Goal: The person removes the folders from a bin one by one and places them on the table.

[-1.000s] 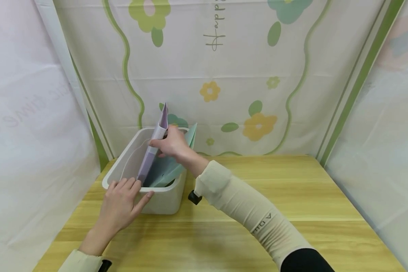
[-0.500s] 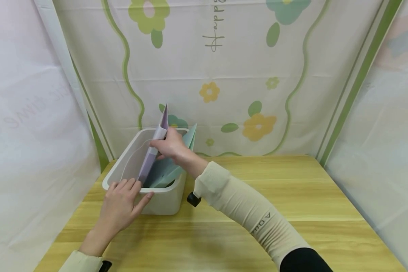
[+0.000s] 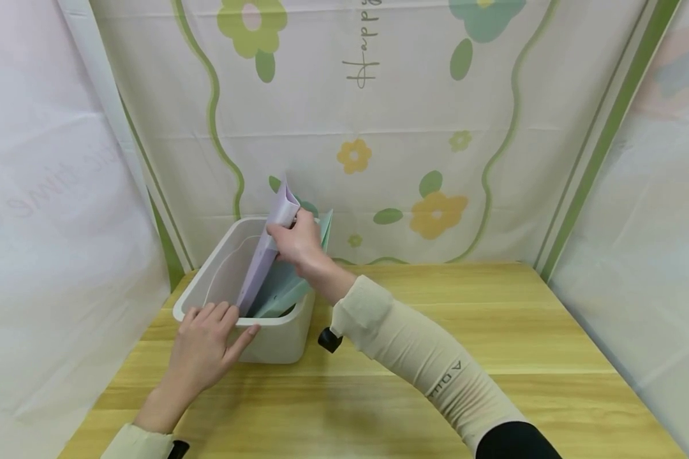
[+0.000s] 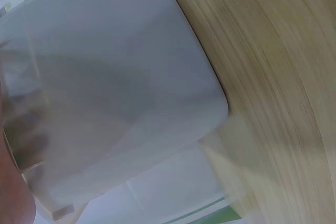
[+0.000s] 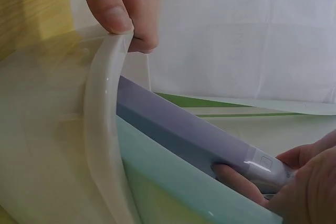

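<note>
A white plastic bin (image 3: 278,343) stands at the left of the table. My left hand (image 3: 202,349) grips its near rim, fingers over the edge and thumb outside; the right wrist view shows this left hand (image 5: 126,9) pinching the rim. A purple file folder (image 3: 258,268) leans up out of the bin, its lower end inside. My right hand (image 3: 300,243) holds it by the pale spine near the top, thumb on the near side. Beside it on the right, a mint-green folder (image 3: 280,290) lies tilted in the bin. In the left wrist view the bin's outer wall (image 4: 131,77) fills the middle.
The wooden table (image 3: 436,331) stretches to the right of the bin. A white flower-printed cloth (image 3: 321,95) hangs behind, close to the bin's far end. More white cloth (image 3: 63,223) closes off the left side.
The top of the purple folder has shifted slightly right and turned, showing more of its face, with my right hand moving along. My left hand and the bin stay put.
</note>
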A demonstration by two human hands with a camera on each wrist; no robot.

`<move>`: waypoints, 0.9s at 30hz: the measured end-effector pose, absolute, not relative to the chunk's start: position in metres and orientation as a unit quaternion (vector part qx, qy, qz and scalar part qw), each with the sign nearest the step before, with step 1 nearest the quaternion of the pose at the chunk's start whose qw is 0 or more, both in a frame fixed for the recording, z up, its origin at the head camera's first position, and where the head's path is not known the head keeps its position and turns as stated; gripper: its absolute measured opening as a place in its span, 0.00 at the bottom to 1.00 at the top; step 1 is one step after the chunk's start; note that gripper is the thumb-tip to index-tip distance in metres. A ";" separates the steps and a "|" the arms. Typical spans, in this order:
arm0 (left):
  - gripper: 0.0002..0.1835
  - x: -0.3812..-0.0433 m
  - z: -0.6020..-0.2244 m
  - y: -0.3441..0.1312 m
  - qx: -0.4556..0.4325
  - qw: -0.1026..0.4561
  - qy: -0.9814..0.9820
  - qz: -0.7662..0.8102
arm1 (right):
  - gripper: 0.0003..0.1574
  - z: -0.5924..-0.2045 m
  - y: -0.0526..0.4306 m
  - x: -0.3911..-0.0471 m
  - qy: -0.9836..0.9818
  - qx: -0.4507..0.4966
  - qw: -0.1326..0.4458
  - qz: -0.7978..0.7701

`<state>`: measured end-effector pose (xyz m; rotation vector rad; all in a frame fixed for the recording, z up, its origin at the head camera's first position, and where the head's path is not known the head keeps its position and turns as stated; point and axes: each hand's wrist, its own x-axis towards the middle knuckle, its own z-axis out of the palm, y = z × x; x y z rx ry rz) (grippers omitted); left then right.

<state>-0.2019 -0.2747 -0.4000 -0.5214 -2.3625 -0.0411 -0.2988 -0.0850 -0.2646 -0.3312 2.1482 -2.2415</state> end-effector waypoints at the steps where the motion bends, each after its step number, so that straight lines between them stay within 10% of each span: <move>1: 0.23 -0.202 -0.400 -0.274 -0.202 0.353 -0.913 -0.015 | 0.18 -0.264 -0.084 -0.299 0.686 -0.105 0.002 -0.720; 27: 0.22 -0.200 -0.402 -0.273 -0.200 0.353 -0.914 -0.021 | 0.20 -0.250 -0.046 -0.305 0.633 -0.128 -0.016 -0.763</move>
